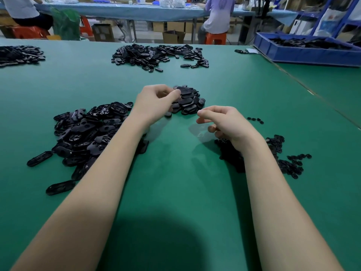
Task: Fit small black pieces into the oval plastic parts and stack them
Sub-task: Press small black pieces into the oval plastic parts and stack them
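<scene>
Head view, then: what are the two hands doing?

— Both reach out over the green bench. The left hand is at the near-left edge of a small heap of oval parts straight ahead; its fingers are curled, and thumb and forefinger tip touch the top oval piece of that heap. Whether they truly pinch it or only touch it I cannot tell.

— And the right hand?

— The right hand hovers a little nearer and to the right, above the bench, with fingers loosely curled and the thumb close to the forefinger. I see nothing held between them, though something very small could be hidden there.

— Where are the small black pieces?

— A dark scatter of small pieces lies under and to the right of the right wrist, with a few loose ones just beyond the hand.

— Other oval parts?

— A big loose pile of oval parts sits to the left of the left forearm, partly touching it. Farther back is another large pile in the middle, one more pile at the far left edge, and a blue bin with dark parts at the far right. Two seated people work at a further table.
</scene>
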Available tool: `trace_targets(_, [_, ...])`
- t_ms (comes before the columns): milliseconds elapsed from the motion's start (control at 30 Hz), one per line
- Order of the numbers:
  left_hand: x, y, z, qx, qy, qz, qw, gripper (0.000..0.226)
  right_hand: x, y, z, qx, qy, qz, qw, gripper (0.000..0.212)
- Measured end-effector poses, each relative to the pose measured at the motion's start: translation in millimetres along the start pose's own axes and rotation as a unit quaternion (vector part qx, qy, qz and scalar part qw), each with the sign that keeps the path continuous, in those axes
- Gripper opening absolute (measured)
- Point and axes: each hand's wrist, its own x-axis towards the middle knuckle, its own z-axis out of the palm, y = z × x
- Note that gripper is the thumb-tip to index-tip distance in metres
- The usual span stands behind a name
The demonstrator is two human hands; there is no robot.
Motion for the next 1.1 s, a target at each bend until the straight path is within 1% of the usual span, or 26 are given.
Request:
trace_targets(67, [-5.9, -2.1, -7.5, -0.04, -0.035, -0.028, 0.998, 0.024, 0.4, -1.8, 4.9, -0.029, -0.003, -0.007, 1.0, 0.011])
trace_targets(167, [-11.9, -9.3, -14.6, -0.049, -0.073, -0.058, 0.994, 0.027, 1.6, -5.3, 19.6, -0.066, -0.019, -0.023, 0.997, 0.009])
trace_targets(300, [-13.0, -9.5, -18.6, -0.075, -0.101, -0.076, 0.989, 0.028, 0.0, -9.0, 49.2, -0.151, -0.079, -0.065, 0.983, 0.008])
trace_targets(367, [-12.5, -8.4, -19.0, -0.077, -0.111, -0.07, 0.988, 0.028, -0.8, -9.1, 65.0, -0.211, -0.098, -0.085, 0.969, 0.013])
trace_targets(400, [-12.7, -9.0, -19.3, -0.072, -0.115, -0.066, 0.989, 0.028, -1.2, -9.0, 72.7, -0.248, -0.101, -0.095, 0.959, 0.019])
trace_targets(467, [-13.6, -11.7, -19.6, -0.057, -0.115, -0.063, 0.99, 0.027, -3.6, -7.5, 87.3, -0.335, -0.095, -0.121, 0.93, 0.034])
trace_targets(533, [-14.0, -12.7, -18.0, -0.073, -0.107, -0.067, 0.989, 0.025, -6.0, -4.6, 97.9, -0.375, -0.085, -0.149, 0.911, 0.038])
trace_targets(600, [-13.7, -11.6, -14.4, -0.091, -0.101, -0.073, 0.988, 0.024, -6.6, -2.7, 101.4, -0.371, -0.08, -0.169, 0.91, 0.032])
trace_targets(700, [-14.5, -8.7, -11.8, -0.096, -0.101, -0.074, 0.987, 0.023, -5.5, -4.3, 98.3, -0.325, -0.101, -0.16, 0.927, 0.033])
trace_targets(767, [-15.2, -8.4, -9.0, -0.107, -0.092, -0.069, 0.988, 0.021, -2.2, -7.0, 89.6, -0.276, -0.119, -0.147, 0.942, 0.029])
trace_targets(867, [-16.0, -8.7, -4.7, -0.108, -0.064, -0.053, 0.991, 0.018, 0.8, -9.7, 68.7, -0.162, -0.132, -0.116, 0.971, 0.021])
trace_targets(933, [-16.4, -9.0, -2.1, -0.106, -0.061, -0.058, 0.991, 0.016, 1.4, -9.0, 52.7, -0.106, -0.115, -0.094, 0.983, 0.017])
trace_targets(1033, [-19.0, -8.0, 1.8, -0.104, -0.076, -0.075, 0.989, 0.012, 2.0, -10.1, 32.7, -0.091, -0.059, -0.078, 0.991, 0.014])
trace_targets(1100, [-22.1, -6.9, 4.4, -0.098, -0.094, -0.078, 0.988, 0.009, 1.8, -10.5, 23.9, -0.086, -0.031, -0.066, 0.994, 0.019])
